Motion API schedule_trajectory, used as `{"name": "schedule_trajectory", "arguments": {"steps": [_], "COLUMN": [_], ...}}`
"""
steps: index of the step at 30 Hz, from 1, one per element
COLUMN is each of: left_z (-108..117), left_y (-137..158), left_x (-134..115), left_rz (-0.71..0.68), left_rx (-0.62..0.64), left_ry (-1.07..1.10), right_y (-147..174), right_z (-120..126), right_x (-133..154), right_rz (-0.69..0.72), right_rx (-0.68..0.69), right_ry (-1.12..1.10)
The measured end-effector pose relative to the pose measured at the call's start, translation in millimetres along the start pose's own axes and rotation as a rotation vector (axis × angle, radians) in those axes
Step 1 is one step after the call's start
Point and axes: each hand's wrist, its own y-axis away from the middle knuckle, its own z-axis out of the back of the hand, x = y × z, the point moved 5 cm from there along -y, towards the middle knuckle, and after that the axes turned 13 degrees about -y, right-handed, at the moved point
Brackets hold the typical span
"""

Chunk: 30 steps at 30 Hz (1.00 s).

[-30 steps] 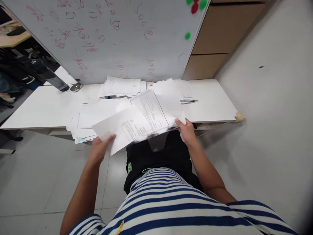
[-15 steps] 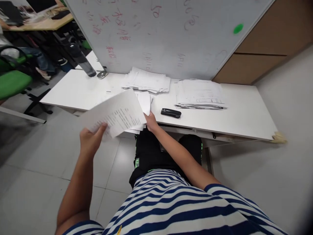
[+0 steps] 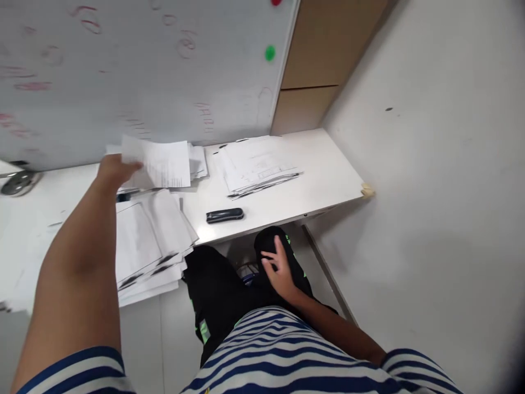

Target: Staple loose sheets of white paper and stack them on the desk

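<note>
My left hand (image 3: 118,171) reaches to the back of the desk, its thumb pressed on a printed sheet of paper (image 3: 166,164). The sheet is over a paper stack (image 3: 198,162) that shows at its right edge. In front of that, a larger pile of papers (image 3: 139,241) lies at the desk's near edge, partly hidden by my left forearm. My right hand (image 3: 281,271) hangs above my right thigh, fingers apart and holding nothing. A black stapler (image 3: 225,215) rests on the desk between the pile and my right hand's side.
Another stack of papers (image 3: 258,164) lies to the right on the white desk (image 3: 328,175). A whiteboard (image 3: 164,82) with red writing stands behind, with brown panels (image 3: 311,71) beside it. A computer mouse (image 3: 18,183) is at far left; a wall (image 3: 430,191) bounds the right.
My left hand has carried the sheet from before the desk to the back stack. My right hand has let go of the papers and drawn back over my thigh. The view has turned right.
</note>
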Motion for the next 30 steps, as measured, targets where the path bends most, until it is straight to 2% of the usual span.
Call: {"name": "schedule_trajectory", "arguments": {"steps": [1, 3, 5, 7, 8, 10, 12, 14, 15, 18, 20, 24, 30], "left_z": [-13.0, -18.6, -12.7, -16.3, -21.9, -36.9, -56.7, -78.3, -86.8, -99.6, -99.9, -96.3, -96.4], "left_y": [-7.4, -6.1, 20.4, 68.7, 99.5, 168.1, 231.8, 277.3, 290.9, 303.3, 301.3, 300.1, 304.2], "left_x": [4.9, 5.5, -9.4, -36.4, -52.4, -85.0, -113.0, -134.5, -141.0, -147.3, -147.0, -145.7, -146.3], "left_rz": [0.111, 0.204, 0.121, -0.064, -0.151, -0.292, -0.378, -0.448, -0.449, -0.391, -0.388, -0.402, -0.397], "left_rx": [0.077, -0.054, -0.302, -0.32, -0.277, -0.227, -0.219, -0.205, -0.21, -0.237, -0.241, -0.237, -0.262], "left_ry": [-0.051, -0.144, -0.144, -0.105, -0.09, -0.06, -0.026, -0.019, -0.009, 0.002, -0.019, -0.067, -0.067], "right_y": [2.5, 7.5, 5.6, -12.1, -28.4, -76.3, -137.5, -202.2, -231.2, -293.7, -312.7, -320.4, -314.2], "right_z": [36.3, 101.8, 146.9, 162.6, 158.6, 128.3, 76.9, 18.6, -8.6, -67.2, -83.4, -82.7, -82.0], "right_x": [-6.4, -10.9, -3.9, 11.6, 21.4, 43.4, 67.2, 85.5, 92.0, 95.4, 89.8, 79.7, 79.2], "right_rz": [-0.03, -0.074, -0.028, 0.122, 0.219, 0.399, 0.547, 0.563, 0.546, 0.392, 0.294, 0.23, 0.25], "right_rx": [-0.111, -0.34, -0.535, -0.629, -0.628, -0.506, -0.277, 0.002, 0.123, 0.391, 0.499, 0.579, 0.522], "right_ry": [0.081, 0.232, 0.339, 0.409, 0.436, 0.495, 0.537, 0.584, 0.62, 0.788, 0.869, 0.886, 0.868]}}
